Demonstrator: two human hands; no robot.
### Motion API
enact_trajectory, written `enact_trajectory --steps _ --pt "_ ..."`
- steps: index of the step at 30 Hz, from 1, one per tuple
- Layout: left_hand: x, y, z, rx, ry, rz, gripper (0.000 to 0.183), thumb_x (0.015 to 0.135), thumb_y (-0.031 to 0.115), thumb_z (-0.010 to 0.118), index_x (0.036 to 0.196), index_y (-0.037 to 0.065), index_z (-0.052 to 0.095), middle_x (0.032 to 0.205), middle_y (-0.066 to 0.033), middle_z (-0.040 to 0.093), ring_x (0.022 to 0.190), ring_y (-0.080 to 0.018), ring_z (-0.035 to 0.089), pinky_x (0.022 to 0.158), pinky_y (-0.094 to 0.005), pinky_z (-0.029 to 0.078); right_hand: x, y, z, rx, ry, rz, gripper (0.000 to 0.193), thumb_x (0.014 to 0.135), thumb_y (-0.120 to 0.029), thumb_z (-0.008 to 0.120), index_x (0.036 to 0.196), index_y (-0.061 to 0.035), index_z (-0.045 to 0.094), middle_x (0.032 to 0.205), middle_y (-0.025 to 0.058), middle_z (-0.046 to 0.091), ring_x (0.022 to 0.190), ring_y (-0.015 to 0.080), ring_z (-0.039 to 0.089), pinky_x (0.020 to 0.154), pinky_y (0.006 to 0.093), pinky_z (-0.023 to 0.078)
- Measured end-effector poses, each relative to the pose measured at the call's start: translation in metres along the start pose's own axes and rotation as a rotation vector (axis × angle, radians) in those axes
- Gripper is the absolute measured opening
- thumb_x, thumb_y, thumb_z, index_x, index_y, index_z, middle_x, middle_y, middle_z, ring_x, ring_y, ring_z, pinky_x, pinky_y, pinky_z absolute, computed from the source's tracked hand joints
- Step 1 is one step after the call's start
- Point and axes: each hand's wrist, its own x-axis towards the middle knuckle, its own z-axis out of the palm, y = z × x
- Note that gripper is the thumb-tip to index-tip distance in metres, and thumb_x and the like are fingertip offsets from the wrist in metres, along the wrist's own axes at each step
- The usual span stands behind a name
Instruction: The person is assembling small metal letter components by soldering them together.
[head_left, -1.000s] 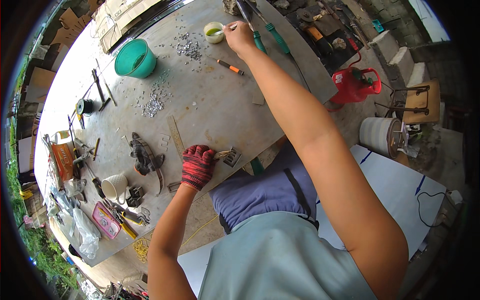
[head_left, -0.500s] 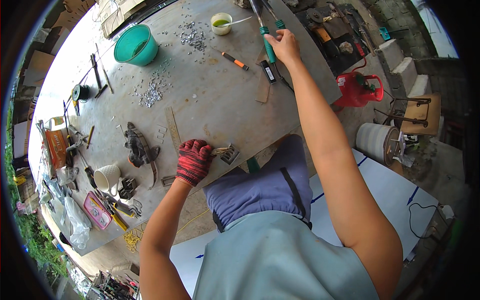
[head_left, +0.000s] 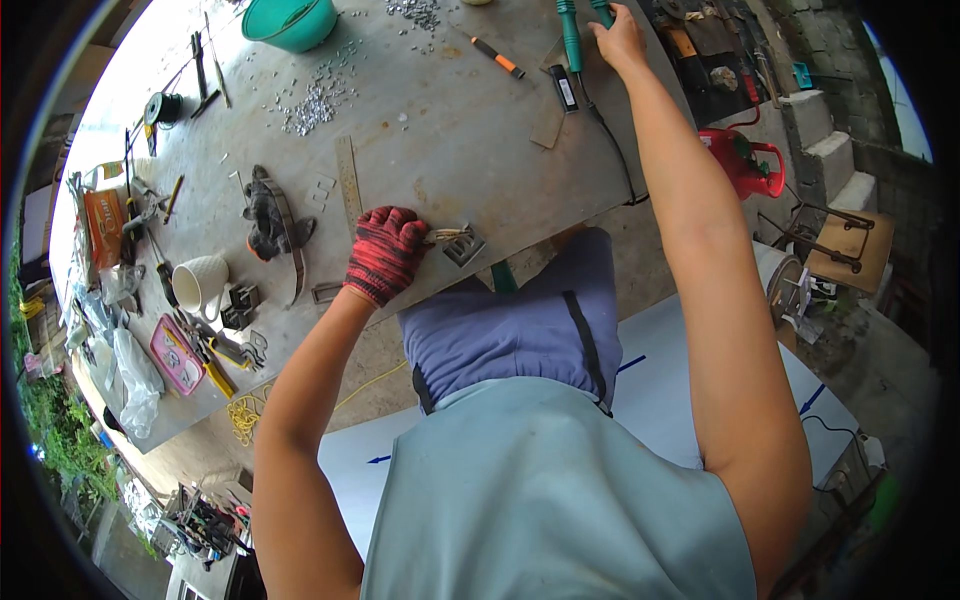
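My left hand point(head_left: 387, 254), in a red and black knitted glove, is closed in a fist near the table's front edge. Thin brass-coloured metal pieces point(head_left: 441, 236) poke out of its fingers; their other ends are hidden in the glove. They reach to a small grey metal frame point(head_left: 464, 247) with slots. My bare right hand point(head_left: 624, 42) is stretched far forward, thumb and fingers closed around the green handle of a soldering iron point(head_left: 602, 10), cut off by the top edge. Just left of it lies a second green-handled soldering iron point(head_left: 569, 35) with a black cord.
Small metal bits point(head_left: 312, 108) lie scattered beside a green bucket point(head_left: 290, 24). An orange-handled knife point(head_left: 498, 57), a steel ruler point(head_left: 348, 180), a dark glove point(head_left: 270, 212) and a white mug point(head_left: 201, 284) are on the metal table. A red gas cylinder point(head_left: 740, 160) stands to the right.
My right hand has moved forward, from beside the nearer green handle to the right-hand one. My left hand keeps its hold beside the metal frame. The view has tilted, shifting the table upward.
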Motion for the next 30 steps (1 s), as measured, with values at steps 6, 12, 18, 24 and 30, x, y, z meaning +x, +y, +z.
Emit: enact_trajectory --steps 6,12,18,24,30 --pt "-0.009 -0.003 -0.001 0.016 -0.011 -0.019 0.031 0.079 0.02 0.076 0.108 0.014 0.065 0.109 -0.0097 0.066 0.108 -0.0346 0.063 0.095 -0.0517 0.047 -0.017 -0.041 -0.062 0.109 -0.059 0.118 0.044 0.102 -0.017 0.062 0.142 -0.0004 0.052 0.135 0.0267 0.061 0.124 0.0461 0.057 0.102 0.0518 0.047" --pt "-0.018 -0.005 -0.007 0.023 -0.001 -0.041 0.03 0.08 0.021 0.077 0.107 0.014 0.066 0.111 -0.0102 0.067 0.107 -0.0348 0.063 0.094 -0.0514 0.047 -0.136 -0.11 -0.228 0.214 -0.414 -0.056 0.032 0.1 -0.019 0.066 0.125 0.0004 0.061 0.111 0.0181 0.074 0.1 0.0321 0.072 0.09 0.0379 0.054" --pt "-0.008 -0.004 -0.002 0.021 -0.024 -0.037 0.03 0.08 0.024 0.078 0.106 0.014 0.067 0.11 -0.0111 0.068 0.107 -0.0359 0.062 0.094 -0.0507 0.047 -0.266 -0.135 -0.325 0.358 -0.611 0.031 0.028 0.097 -0.01 0.07 0.121 -0.0008 0.06 0.091 0.0122 0.069 0.08 0.0211 0.067 0.075 0.034 0.052" --pt "-0.007 -0.003 0.001 0.067 -0.03 -0.029 0.03 0.082 0.024 0.077 0.107 0.013 0.068 0.111 -0.0109 0.068 0.109 -0.0354 0.062 0.094 -0.0498 0.047 -0.307 -0.161 -0.355 0.145 -0.836 0.045 0.026 0.095 -0.011 0.07 0.117 -0.0026 0.057 0.093 0.0188 0.069 0.077 0.0405 0.067 0.067 0.0461 0.051" --pt "-0.008 -0.002 0.001 0.11 -0.026 -0.033 0.029 0.083 0.024 0.077 0.107 0.013 0.067 0.111 -0.0111 0.068 0.108 -0.0355 0.062 0.094 -0.0499 0.047 -0.317 -0.166 -0.344 0.072 -0.842 -0.111 0.028 0.096 -0.011 0.069 0.12 -0.0043 0.056 0.093 0.018 0.07 0.081 0.0407 0.069 0.07 0.0517 0.053"
